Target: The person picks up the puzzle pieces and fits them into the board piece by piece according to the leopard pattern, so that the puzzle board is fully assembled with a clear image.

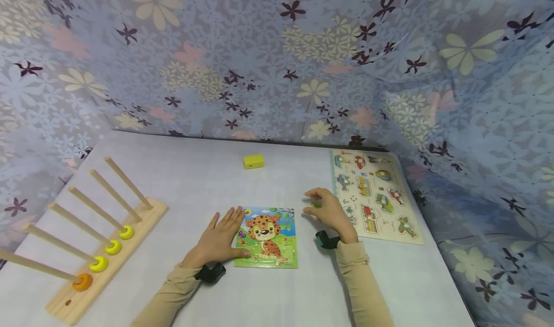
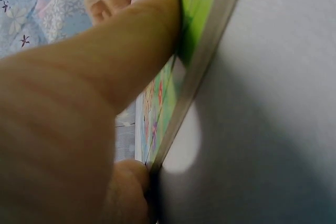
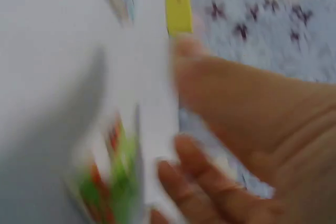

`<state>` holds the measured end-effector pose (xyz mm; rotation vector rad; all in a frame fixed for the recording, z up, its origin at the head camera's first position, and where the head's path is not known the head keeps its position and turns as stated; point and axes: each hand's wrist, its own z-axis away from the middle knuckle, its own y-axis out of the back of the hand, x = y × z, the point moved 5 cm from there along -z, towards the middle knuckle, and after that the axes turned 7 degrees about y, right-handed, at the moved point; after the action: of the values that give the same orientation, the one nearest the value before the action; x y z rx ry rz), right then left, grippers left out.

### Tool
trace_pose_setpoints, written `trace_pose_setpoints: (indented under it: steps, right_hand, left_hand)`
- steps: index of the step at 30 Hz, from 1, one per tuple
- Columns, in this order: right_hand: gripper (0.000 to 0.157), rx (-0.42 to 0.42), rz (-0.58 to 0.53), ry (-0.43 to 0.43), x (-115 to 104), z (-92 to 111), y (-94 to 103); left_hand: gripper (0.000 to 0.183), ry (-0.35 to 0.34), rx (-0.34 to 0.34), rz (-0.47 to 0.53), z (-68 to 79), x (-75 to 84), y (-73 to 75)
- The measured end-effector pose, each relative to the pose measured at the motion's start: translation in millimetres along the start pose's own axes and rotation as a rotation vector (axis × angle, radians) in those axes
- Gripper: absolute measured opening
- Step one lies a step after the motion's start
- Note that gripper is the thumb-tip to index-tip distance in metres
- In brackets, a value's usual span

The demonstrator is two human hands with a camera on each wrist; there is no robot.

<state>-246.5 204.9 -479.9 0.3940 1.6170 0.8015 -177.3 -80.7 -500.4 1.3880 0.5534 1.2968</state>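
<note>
A square jigsaw puzzle (image 1: 270, 235) with a spotted leopard on a green ground lies in the middle of the table. My left hand (image 1: 222, 238) rests along its left side, fingers extended and thumb laid over the lower left edge. Up close in the left wrist view, the thumb (image 2: 152, 19) presses on the picture near the board's rim. To the right of the puzzle, my right hand (image 1: 326, 211) hovers with thumb and fingers parted. A loose green, red and white puzzle piece (image 3: 123, 177), blurred, lies on the table below those fingers, apart from them.
A yellow block (image 1: 253, 161) sits behind the puzzle. On the right lies a peg puzzle board (image 1: 352, 192) with vehicle pictures, close to my right wrist. At left stands a wooden rack (image 1: 108, 269) with tall slanting dowels and several yellow and orange rings.
</note>
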Motion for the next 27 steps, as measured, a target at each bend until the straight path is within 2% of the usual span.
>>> trace_pose_setpoints:
  steps: [4, 8, 14, 23, 27]
  right_hand:
    - [0.058, -0.059, 0.017, -0.063, 10.5, 8.4, 11.7]
    - [0.061, -0.094, 0.057, -0.069, 10.9, 9.3, 12.8]
    - [0.055, -0.077, 0.121, -0.074, 8.6, 6.8, 12.8]
    - [0.039, -0.085, 0.078, -0.114, 12.3, 7.0, 10.3]
    - [0.028, -0.057, 0.071, -0.121, 15.3, 9.8, 10.0]
  left_hand:
    - [0.106, -0.002, -0.003, -0.006, 0.7, -0.3, 1.1]
    - [0.106, 0.006, -0.014, -0.003, 0.4, -1.2, 0.3]
    - [0.107, 0.015, -0.009, -0.017, -0.8, -3.4, -2.5]
    - [0.107, 0.018, -0.010, -0.003, -0.7, -2.0, -0.6]
    - [0.106, 0.011, -0.013, -0.002, -0.9, -0.4, 0.5]
